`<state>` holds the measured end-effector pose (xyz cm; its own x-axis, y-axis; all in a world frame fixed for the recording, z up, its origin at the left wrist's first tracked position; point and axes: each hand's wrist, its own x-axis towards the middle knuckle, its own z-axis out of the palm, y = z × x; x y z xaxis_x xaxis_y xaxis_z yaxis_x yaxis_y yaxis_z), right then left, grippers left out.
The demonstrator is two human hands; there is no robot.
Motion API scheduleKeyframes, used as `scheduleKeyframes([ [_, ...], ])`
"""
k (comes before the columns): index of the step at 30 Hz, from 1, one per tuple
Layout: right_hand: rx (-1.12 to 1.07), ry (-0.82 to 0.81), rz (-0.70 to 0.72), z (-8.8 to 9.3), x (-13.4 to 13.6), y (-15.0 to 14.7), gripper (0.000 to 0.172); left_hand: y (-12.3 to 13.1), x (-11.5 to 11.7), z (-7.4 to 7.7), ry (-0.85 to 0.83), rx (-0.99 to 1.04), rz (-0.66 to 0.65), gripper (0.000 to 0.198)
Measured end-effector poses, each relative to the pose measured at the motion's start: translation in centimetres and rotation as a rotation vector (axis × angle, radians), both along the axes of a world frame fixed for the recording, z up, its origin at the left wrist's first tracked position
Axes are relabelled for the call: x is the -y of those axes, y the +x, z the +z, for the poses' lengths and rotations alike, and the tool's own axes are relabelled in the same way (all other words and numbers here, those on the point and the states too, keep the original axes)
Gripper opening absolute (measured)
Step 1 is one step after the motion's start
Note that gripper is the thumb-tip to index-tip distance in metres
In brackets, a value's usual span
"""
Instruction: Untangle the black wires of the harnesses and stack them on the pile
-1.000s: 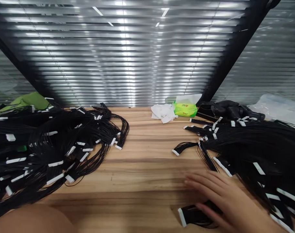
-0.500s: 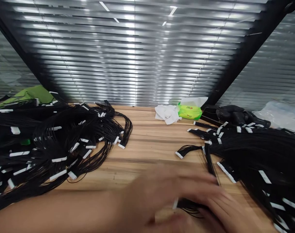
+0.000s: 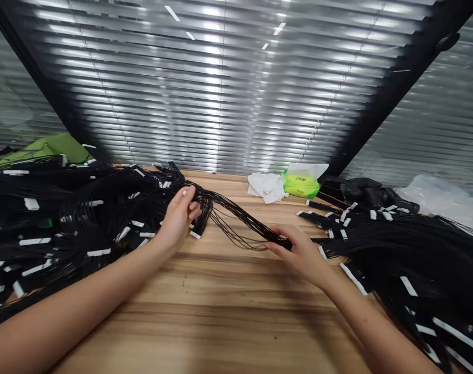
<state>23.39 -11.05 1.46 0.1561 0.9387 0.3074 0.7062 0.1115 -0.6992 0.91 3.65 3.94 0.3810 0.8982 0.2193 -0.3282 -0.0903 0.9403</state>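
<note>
A bundle of thin black wires (image 3: 236, 209) stretches between my two hands above the table. My left hand (image 3: 180, 213) is closed around its left end, where a bit of white shows at the fingertips. Farther right, my right hand (image 3: 294, 249) pinches the same bundle between thumb and fingers. A few strands hang loose below the rest. Behind my left hand lies a large heap of black wire harnesses (image 3: 115, 208) with white connectors. Beyond my right hand is another heap of black harnesses (image 3: 395, 239), also with white connectors.
At the back of the wooden table (image 3: 220, 322) are crumpled white tissues (image 3: 267, 187) and a green tissue pack (image 3: 300, 185). A black object (image 3: 370, 195) and clear plastic (image 3: 442, 197) lie back right. Green fabric (image 3: 61, 148) sits back left, before window blinds (image 3: 220, 88).
My hands were low and blurred near the front right. Now they are apart and farther forward, with the wire bundle drawn out between them. The view has shifted slightly.
</note>
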Motion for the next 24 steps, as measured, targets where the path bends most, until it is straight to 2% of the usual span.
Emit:
scheduleKeyframes([
  [2,-0.176,0.013,0.037,-0.9,-0.8,-0.7,0.034,0.0,-0.5,-0.1,-0.058,0.066,0.025,0.040],
  [4,-0.530,0.033,0.114,-2.0,-1.7,-2.7,0.048,0.1,-0.6,-0.5,-0.090,0.068,0.007,0.045],
  [6,-1.002,0.119,0.059,-2.9,-2.7,-5.2,0.050,0.2,-0.2,-1.2,-0.091,0.027,-0.022,0.046],
  [7,-1.085,0.147,0.026,-3.3,-3.3,-6.4,0.047,0.3,0.1,-1.7,-0.078,-0.006,-0.037,0.045],
  [9,-1.180,0.156,-0.019,-3.7,-4.5,-7.9,0.034,0.4,0.9,-2.8,-0.028,-0.099,-0.082,0.043],
  [11,-1.265,0.128,-0.021,-3.9,-5.5,-8.3,0.029,0.5,1.8,-4.0,0.046,-0.227,-0.155,0.041],
  [15,-1.401,-0.021,0.016,-3.6,-6.7,-6.9,0.030,1.0,2.9,-5.5,0.188,-0.442,-0.242,0.029],
  [20,-1.614,-0.201,0.143,-3.4,-6.6,-6.1,0.037,1.4,2.8,-5.5,0.336,-0.664,-0.346,0.016],
  [22,-1.621,-0.196,0.164,-3.4,-6.5,-6.4,0.038,1.4,2.8,-5.3,0.389,-0.751,-0.413,0.014],
  [24,-1.594,-0.149,0.151,-3.7,-6.4,-6.8,0.036,1.3,3.0,-5.1,0.368,-0.754,-0.468,0.014],
])
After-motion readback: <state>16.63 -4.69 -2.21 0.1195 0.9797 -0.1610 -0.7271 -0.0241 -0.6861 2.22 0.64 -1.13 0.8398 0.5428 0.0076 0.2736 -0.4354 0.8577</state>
